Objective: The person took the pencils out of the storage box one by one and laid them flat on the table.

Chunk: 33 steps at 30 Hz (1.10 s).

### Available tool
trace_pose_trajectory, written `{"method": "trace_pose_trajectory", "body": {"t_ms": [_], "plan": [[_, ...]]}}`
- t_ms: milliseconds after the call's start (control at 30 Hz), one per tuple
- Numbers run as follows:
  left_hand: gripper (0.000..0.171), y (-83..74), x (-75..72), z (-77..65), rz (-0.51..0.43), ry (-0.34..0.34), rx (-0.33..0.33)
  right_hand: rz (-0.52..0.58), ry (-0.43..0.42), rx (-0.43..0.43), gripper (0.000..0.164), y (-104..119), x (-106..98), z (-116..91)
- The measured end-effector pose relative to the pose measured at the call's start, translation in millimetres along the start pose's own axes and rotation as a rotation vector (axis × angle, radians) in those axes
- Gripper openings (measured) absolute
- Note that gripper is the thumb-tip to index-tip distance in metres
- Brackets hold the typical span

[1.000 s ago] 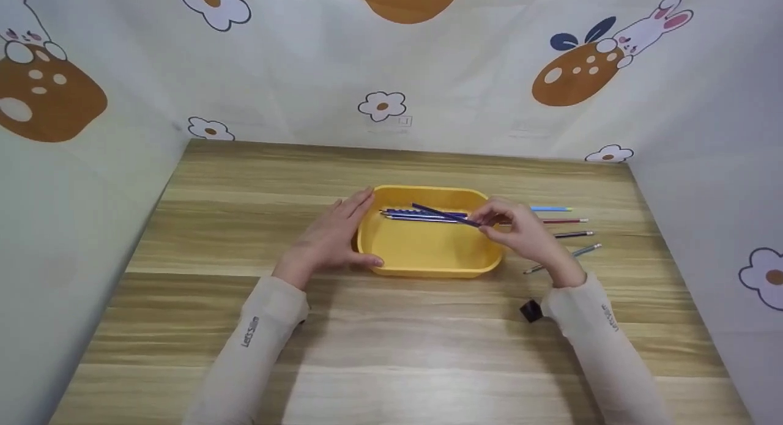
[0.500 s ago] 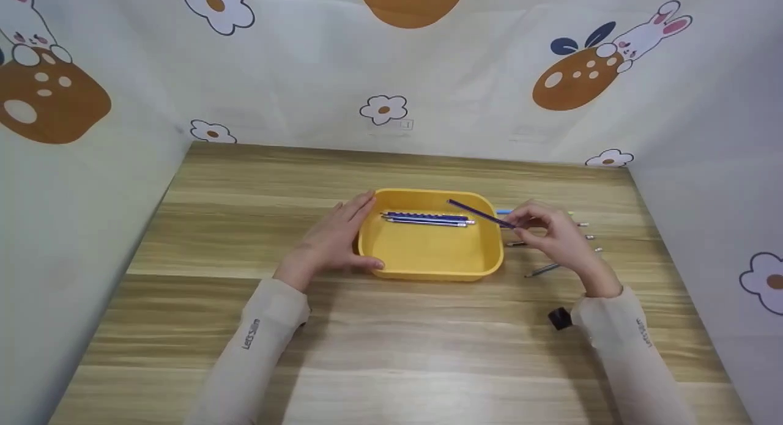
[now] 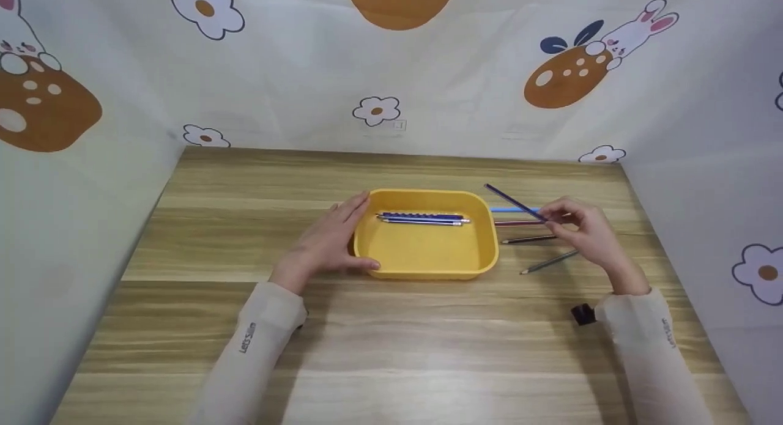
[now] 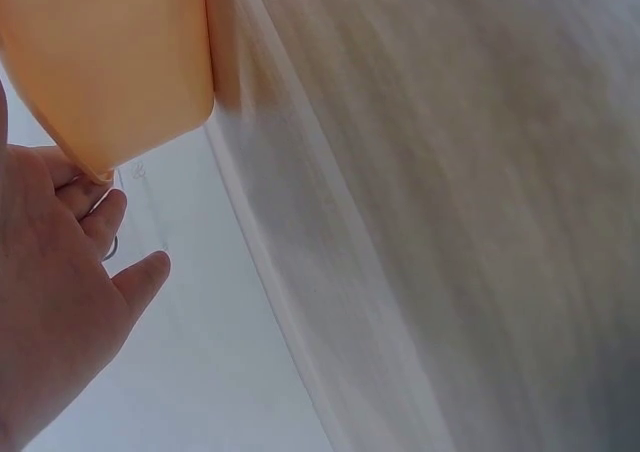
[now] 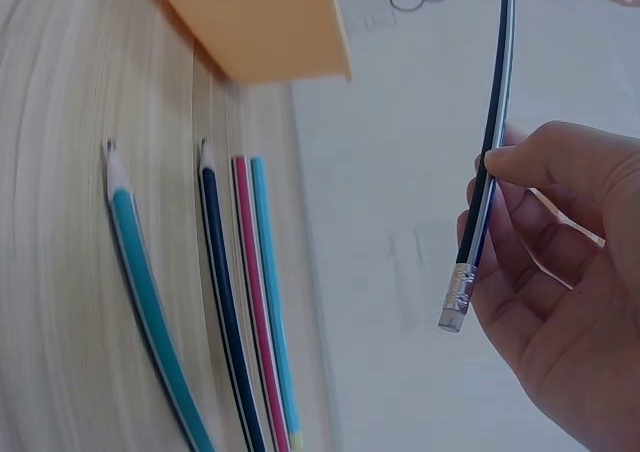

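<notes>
My right hand (image 3: pixel 578 226) pinches a dark blue pencil (image 3: pixel 514 202) between thumb and fingers, raised over the pencils right of the yellow basin (image 3: pixel 428 272). In the right wrist view the held pencil (image 5: pixel 495 122) shows a silver ferrule and an eraser near the palm. My left hand (image 3: pixel 324 241) rests along the basin's left side, fingers extended toward the far corner and thumb at the near one. In the left wrist view its fingertips touch the rim of the basin (image 4: pixel 120 62). Inside the basin lie several blue pencils (image 3: pixel 422 219), side by side.
Right of the basin, a light blue pencil (image 3: pixel 511 210), a red pencil (image 5: pixel 255 292), a dark navy pencil (image 5: pixel 222 272) and a teal pencil (image 5: pixel 150 302) lie spread on the wooden table (image 3: pixel 391 339). Patterned curtains (image 3: pixel 293 76) enclose the table's back and sides.
My right hand has carried the dark blue pencil from above the basin out to the right, over the loose pencils. The left hand stays at the basin's left side.
</notes>
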<state>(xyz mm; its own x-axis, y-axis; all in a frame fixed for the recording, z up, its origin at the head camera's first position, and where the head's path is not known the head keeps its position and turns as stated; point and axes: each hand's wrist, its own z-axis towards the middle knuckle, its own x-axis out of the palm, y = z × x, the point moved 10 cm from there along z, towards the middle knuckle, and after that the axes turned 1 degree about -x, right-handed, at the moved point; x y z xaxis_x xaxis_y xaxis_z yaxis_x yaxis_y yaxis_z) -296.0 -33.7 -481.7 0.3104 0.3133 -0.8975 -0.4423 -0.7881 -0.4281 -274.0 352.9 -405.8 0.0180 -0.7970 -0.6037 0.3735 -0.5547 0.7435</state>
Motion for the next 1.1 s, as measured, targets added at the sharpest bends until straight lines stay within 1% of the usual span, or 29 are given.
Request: {"method": "trace_pose_trajectory", "body": {"t_ms": [200,367,500,533,633,833,967,1100], "plan": [[0.125,0.5,3.5,-1.4,0.005,0.015,-0.001,0.001,-0.012,0.009,0.02,-12.5,-12.6,-7.1],[0.124,-0.7,1.1,-0.2,0.005,0.015,0.002,0.008,-0.023,0.01,0.018,-15.9,-25.7,-12.6],[0.125,-1.3,-0.8,1.0,0.012,0.013,0.006,-0.03,0.003,0.011,0.018,-17.1,-34.3,-18.7],[0.125,-1.3,-0.7,1.1,0.013,0.016,0.005,-0.045,0.012,0.016,0.018,-14.5,-35.3,-20.5],[0.126,-0.9,0.9,0.8,0.009,0.029,0.0,-0.09,0.041,0.041,0.018,-19.2,-38.7,-24.1],[0.125,-0.8,1.2,2.4,0.017,0.03,0.005,-0.178,0.107,0.117,0.018,-39.0,-42.2,-16.3],[0.126,-0.7,1.0,1.7,0.033,0.034,0.002,-0.213,0.131,0.134,0.018,-48.8,-40.4,-6.7],[0.126,-1.1,0.8,0.2,0.026,0.038,-0.002,-0.243,0.169,0.154,0.019,-58.1,-35.1,3.6]]}}
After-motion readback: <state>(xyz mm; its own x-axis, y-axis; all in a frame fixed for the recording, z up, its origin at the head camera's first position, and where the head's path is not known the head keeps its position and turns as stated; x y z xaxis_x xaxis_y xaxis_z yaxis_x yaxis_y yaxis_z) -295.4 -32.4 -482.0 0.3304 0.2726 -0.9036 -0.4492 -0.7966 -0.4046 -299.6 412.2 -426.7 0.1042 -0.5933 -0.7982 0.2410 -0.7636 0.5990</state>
